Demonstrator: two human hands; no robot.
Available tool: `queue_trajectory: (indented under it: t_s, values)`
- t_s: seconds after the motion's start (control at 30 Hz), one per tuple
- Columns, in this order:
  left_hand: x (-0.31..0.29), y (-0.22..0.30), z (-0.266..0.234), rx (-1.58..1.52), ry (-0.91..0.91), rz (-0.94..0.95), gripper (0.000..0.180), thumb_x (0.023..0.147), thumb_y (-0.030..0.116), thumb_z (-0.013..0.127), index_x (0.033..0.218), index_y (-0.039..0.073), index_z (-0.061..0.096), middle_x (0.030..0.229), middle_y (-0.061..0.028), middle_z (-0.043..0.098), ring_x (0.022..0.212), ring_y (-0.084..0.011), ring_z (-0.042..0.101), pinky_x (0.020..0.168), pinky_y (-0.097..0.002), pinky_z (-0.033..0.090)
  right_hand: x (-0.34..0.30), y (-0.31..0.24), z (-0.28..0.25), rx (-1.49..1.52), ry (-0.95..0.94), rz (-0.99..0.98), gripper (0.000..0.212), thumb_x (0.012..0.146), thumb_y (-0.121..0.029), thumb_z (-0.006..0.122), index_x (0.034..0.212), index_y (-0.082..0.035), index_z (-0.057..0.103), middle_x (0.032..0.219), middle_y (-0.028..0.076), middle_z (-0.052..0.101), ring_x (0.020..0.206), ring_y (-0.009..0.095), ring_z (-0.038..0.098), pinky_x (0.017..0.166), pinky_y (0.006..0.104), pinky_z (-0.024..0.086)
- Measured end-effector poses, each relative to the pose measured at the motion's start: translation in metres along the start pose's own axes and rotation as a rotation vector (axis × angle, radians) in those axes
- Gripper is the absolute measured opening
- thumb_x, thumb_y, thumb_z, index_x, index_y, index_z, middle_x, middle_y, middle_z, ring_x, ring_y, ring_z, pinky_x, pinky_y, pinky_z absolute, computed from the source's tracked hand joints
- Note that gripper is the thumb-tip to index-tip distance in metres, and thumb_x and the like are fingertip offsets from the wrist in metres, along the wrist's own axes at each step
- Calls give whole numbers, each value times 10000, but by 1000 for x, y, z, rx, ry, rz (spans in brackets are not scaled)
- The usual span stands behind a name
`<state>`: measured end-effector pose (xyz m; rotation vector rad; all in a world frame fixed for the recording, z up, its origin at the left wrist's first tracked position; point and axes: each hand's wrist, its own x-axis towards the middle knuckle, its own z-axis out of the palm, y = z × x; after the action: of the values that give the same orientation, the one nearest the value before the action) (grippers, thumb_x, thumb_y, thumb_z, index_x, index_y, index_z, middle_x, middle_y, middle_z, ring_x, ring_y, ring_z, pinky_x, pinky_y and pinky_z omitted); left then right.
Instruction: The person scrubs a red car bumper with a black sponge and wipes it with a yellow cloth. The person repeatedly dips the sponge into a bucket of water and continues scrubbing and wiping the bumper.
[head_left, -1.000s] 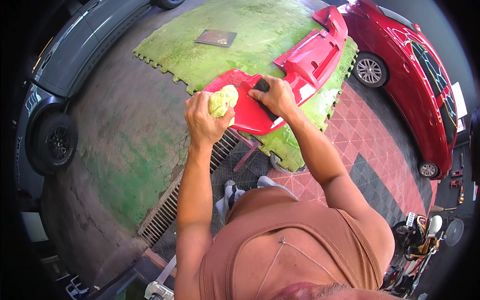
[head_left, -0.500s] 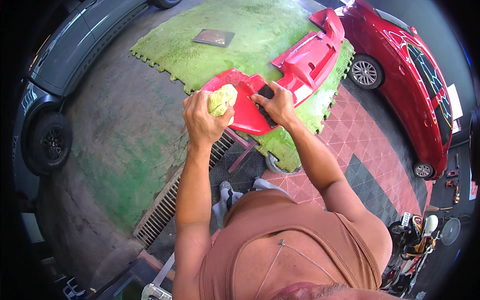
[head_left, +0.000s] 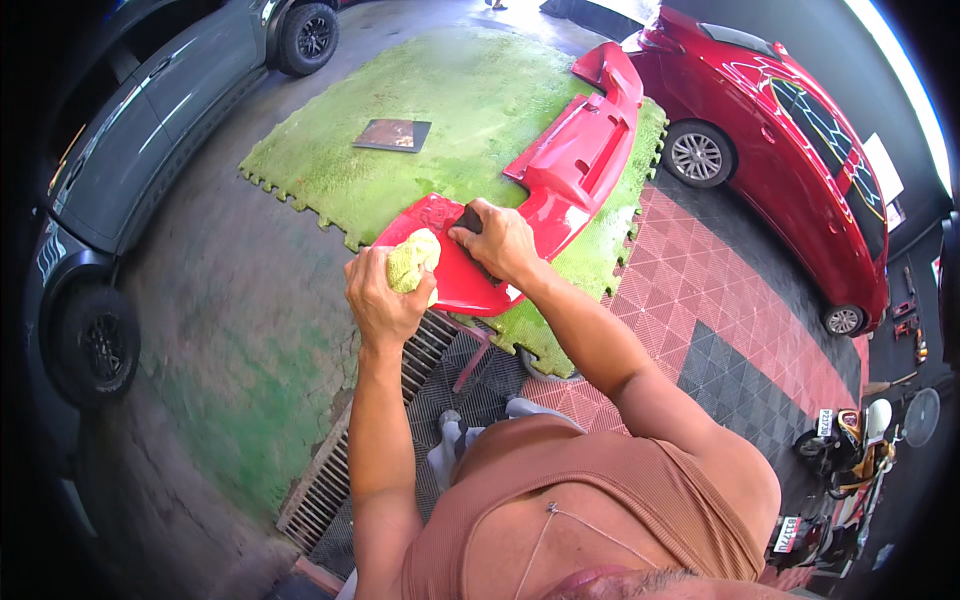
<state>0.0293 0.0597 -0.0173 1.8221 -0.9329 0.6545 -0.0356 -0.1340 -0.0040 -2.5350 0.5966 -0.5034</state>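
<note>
A glossy red car bumper (head_left: 572, 170) lies on a green foam mat, its near end under my hands. My left hand (head_left: 378, 302) is closed round a crumpled yellow-green cloth (head_left: 413, 260) at the bumper's near left edge. In my right hand (head_left: 503, 243) is a long black block (head_left: 471, 220), gripped from above and pressed against the bumper's surface. A wet-looking patch (head_left: 432, 213) shows on the red face, just left of the block. The block's underside is hidden.
A thin dark sheet (head_left: 392, 135) lies on the green mat (head_left: 300, 165). To the right stands a red car (head_left: 765, 120); a grey vehicle (head_left: 150, 130) is at the left. A slotted drain grate (head_left: 325, 475) runs beside my feet, and motorcycles (head_left: 850, 440) stand at lower right.
My right hand has slid the black block leftward over the bumper, closer to the cloth. The left hand keeps its hold on the cloth. The view has tilted, so the scene sits lower.
</note>
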Motion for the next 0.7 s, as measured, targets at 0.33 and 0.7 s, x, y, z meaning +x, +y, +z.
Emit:
queue_trajectory:
  t_s: [0.33,0.7]
  values:
    - [-5,-9,-11,-117,2,19,329,760,303,747,909,46,604,863,-145,626,812,-387,609,800,-479,473,-4,-4,-1,46,22,2,446,794,-418,823,977,-36,685,841,231,715,852,435,705,741,514,537]
    - [-5,-9,-12,-115,-12,11,320,750,288,735,923,50,606,863,-130,623,807,-385,605,793,-481,480,10,-12,-1,10,-51,20,408,774,-346,842,1021,-59,688,908,236,724,921,442,701,777,523,550]
